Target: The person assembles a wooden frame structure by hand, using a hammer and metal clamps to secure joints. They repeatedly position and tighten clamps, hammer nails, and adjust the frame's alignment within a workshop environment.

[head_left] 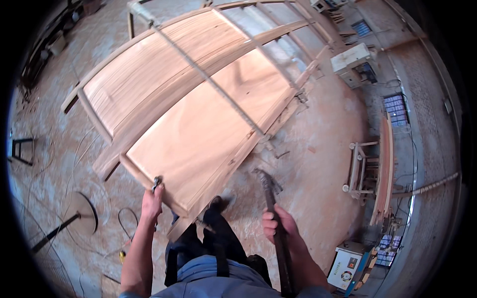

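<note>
My right hand [283, 224] is closed round the handle of a claw hammer [269, 185], its head raised beyond the fist, apart from the wood. My left hand [152, 201] grips what looks like a pair of pincers [157, 181], whose dark metal head stands out above the thumb. That hand is at the near end of a large wooden door-like frame [198, 134] with pale panels. Across the frame lies a long metal bar clamp [208, 79], its near end at the right-hand edge.
A grey machine [352, 58] stands at the far right. Long boards [383, 169] rest by a wooden rack [358, 171] on the right. A white and blue box [345, 268] sits lower right. At left are a round stand base [82, 213], a stool [22, 150] and loose cables [74, 166].
</note>
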`<action>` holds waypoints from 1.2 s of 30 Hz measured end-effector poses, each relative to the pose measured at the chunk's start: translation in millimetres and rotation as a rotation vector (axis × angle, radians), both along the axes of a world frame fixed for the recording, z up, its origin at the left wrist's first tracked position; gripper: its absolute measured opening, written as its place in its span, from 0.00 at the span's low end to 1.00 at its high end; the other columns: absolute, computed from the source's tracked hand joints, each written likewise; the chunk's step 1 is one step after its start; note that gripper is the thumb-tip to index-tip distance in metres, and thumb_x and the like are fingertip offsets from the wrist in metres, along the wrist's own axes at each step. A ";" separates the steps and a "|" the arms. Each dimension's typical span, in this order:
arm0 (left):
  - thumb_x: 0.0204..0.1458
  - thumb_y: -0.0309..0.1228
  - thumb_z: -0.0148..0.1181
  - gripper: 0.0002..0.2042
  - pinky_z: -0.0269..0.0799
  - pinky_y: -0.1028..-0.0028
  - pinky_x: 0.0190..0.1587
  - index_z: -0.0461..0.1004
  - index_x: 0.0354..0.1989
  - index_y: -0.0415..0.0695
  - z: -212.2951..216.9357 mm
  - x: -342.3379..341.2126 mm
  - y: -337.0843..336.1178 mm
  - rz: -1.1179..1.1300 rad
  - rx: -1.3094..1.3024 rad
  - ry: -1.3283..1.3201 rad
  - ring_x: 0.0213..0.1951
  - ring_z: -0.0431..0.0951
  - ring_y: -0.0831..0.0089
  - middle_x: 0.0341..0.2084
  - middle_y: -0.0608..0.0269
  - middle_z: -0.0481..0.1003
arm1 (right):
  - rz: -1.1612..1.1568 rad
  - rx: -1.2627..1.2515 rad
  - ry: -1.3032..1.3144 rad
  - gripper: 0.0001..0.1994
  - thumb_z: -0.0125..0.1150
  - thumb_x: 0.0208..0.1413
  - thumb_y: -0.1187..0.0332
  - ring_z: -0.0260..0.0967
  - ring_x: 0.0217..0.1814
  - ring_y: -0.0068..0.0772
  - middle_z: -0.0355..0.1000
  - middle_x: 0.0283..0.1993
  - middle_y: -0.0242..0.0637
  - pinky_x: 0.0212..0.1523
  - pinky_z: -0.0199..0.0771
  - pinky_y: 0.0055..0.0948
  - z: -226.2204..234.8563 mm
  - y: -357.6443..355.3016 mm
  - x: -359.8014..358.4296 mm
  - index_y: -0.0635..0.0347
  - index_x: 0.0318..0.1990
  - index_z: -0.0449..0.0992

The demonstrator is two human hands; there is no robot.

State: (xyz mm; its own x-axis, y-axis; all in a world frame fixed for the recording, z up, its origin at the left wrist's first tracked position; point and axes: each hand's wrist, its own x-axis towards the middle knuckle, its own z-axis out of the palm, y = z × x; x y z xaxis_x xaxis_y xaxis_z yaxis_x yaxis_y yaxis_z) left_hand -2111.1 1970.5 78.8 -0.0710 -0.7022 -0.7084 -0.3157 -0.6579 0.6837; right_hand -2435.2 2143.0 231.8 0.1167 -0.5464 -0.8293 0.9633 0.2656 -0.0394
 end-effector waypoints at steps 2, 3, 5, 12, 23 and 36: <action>0.57 0.44 0.53 0.24 0.68 0.71 0.32 0.68 0.53 0.35 -6.6 1.1 2.4 0.013 0.011 0.020 0.29 0.72 0.73 0.29 0.60 0.73 | -0.064 -0.074 0.179 0.16 0.40 0.67 0.50 0.61 0.22 0.23 0.65 0.29 0.27 0.21 0.64 0.26 16.3 -16.9 -28.6 0.52 0.43 0.66; 0.57 0.44 0.53 0.25 0.68 0.71 0.38 0.67 0.56 0.36 -16.7 3.8 5.0 0.028 -0.011 0.039 0.34 0.72 0.73 0.33 0.59 0.73 | -0.072 -0.152 0.252 0.16 0.41 0.67 0.50 0.61 0.23 0.22 0.65 0.29 0.26 0.20 0.62 0.24 18.1 -26.6 -42.8 0.51 0.43 0.66; 0.58 0.43 0.53 0.26 0.68 0.72 0.37 0.65 0.59 0.37 -28.4 7.5 6.6 0.048 -0.050 0.067 0.34 0.71 0.75 0.35 0.61 0.72 | -0.050 -0.054 0.470 0.15 0.43 0.66 0.49 0.60 0.22 0.22 0.64 0.28 0.26 0.20 0.62 0.24 15.0 -51.9 -70.9 0.51 0.41 0.66; 0.58 0.47 0.54 0.26 0.53 0.79 0.14 0.65 0.56 0.40 -8.7 -7.8 9.6 0.141 -0.021 0.172 0.14 0.58 0.84 0.24 0.71 0.65 | -0.350 -0.111 0.205 0.21 0.44 0.64 0.46 0.59 0.19 0.24 0.60 0.21 0.27 0.19 0.61 0.24 -74.5 -148.2 -183.0 0.55 0.32 0.63; 0.57 0.49 0.53 0.20 0.55 0.77 0.16 0.71 0.36 0.40 7.1 -8.8 -0.1 0.098 0.142 -0.054 0.16 0.63 0.83 0.17 0.73 0.65 | -0.074 -0.245 0.029 0.20 0.46 0.63 0.48 0.57 0.21 0.22 0.59 0.21 0.25 0.24 0.60 0.21 -88.5 -157.7 -215.9 0.55 0.30 0.64; 0.57 0.48 0.57 0.16 0.46 0.78 0.12 0.67 0.29 0.49 -5.2 -5.4 10.7 0.245 0.156 0.219 0.10 0.55 0.85 0.13 0.75 0.62 | -0.078 -0.054 -0.098 0.22 0.39 0.67 0.49 0.63 0.21 0.26 0.66 0.29 0.31 0.19 0.64 0.30 42.5 10.8 -64.4 0.61 0.46 0.68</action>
